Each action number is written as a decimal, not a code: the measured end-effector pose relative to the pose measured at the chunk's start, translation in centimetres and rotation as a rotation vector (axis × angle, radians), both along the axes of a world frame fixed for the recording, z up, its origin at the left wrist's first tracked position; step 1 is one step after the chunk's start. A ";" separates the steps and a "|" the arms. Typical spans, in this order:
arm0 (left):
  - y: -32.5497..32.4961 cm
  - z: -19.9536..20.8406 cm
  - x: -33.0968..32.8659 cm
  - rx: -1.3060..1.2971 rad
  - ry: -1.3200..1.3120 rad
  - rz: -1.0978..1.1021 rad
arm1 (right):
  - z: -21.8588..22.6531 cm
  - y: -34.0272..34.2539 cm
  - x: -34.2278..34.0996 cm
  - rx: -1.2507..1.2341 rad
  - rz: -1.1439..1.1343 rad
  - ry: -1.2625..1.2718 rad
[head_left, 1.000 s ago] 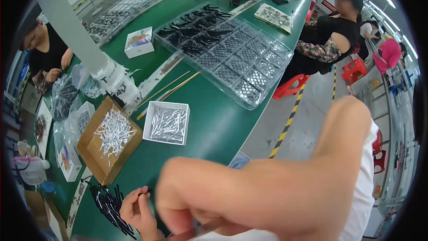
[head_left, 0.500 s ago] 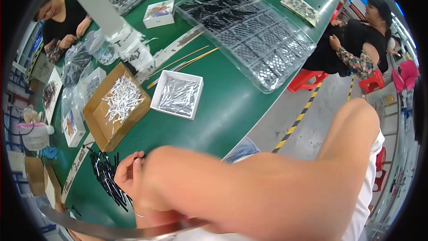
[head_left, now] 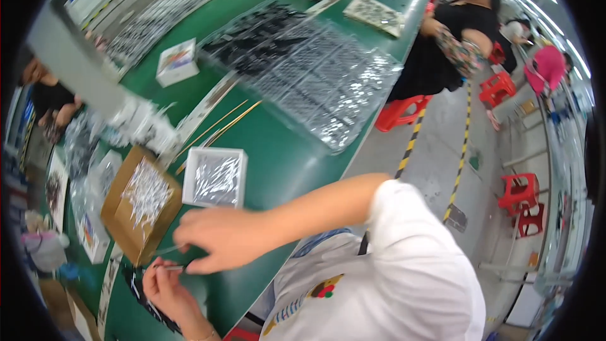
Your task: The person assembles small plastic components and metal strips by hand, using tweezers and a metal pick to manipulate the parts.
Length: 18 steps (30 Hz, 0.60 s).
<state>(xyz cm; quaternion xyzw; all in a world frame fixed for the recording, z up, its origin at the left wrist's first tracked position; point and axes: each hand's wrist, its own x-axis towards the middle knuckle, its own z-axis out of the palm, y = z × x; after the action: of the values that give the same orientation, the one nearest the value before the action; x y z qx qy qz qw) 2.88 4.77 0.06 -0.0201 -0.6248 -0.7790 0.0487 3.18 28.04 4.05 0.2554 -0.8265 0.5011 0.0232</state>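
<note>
My left hand (head_left: 169, 297) is closed, its fingertips pinching a small rod-shaped piece (head_left: 175, 268), dark with a silvery part. Just above it my right hand (head_left: 221, 239) reaches in, thumb close to the end of that piece. A thin pale strip (head_left: 166, 250) sticks out from the right fingertips; blur hides its kind. Beneath and beside the left hand lies a pile of black rods (head_left: 140, 290), partly covered by the hand. Close beyond the hands stand a brown cardboard box (head_left: 120, 224) with thin white sticks (head_left: 147, 192) and a white box (head_left: 240, 183) of silvery slender pieces (head_left: 216, 177).
A large clear compartment tray (head_left: 303, 82) with black and silvery parts lies further along the green table (head_left: 284, 151). Thin wooden sticks (head_left: 221, 129), a small white box (head_left: 177, 63) and a wrapped post (head_left: 88, 66) stand nearby. Co-workers (head_left: 457, 31) and red stools (head_left: 404, 113) are around.
My right arm has drawn back from across the view, and its hand now shows beside the left hand. The whole view has shifted, with the boxes lower and further left.
</note>
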 end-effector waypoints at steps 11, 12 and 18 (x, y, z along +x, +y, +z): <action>-0.4 -1.7 -0.6 0.067 -0.061 -0.027 | -3.5 -2.9 -1.5 -0.338 0.086 -0.106; 0.1 -1.5 -0.4 0.034 -0.044 -0.011 | -3.7 -3.2 -1.6 -0.357 0.085 -0.102; 0.4 -1.8 0.0 -0.085 -0.033 -0.058 | -4.0 -3.6 -2.0 -0.341 0.120 -0.170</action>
<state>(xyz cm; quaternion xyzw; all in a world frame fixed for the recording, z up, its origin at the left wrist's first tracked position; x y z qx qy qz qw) 2.85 5.15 -1.79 -0.0274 -0.6572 -0.7531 0.0147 1.20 24.44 0.04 0.2536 -0.7118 0.6541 -0.0336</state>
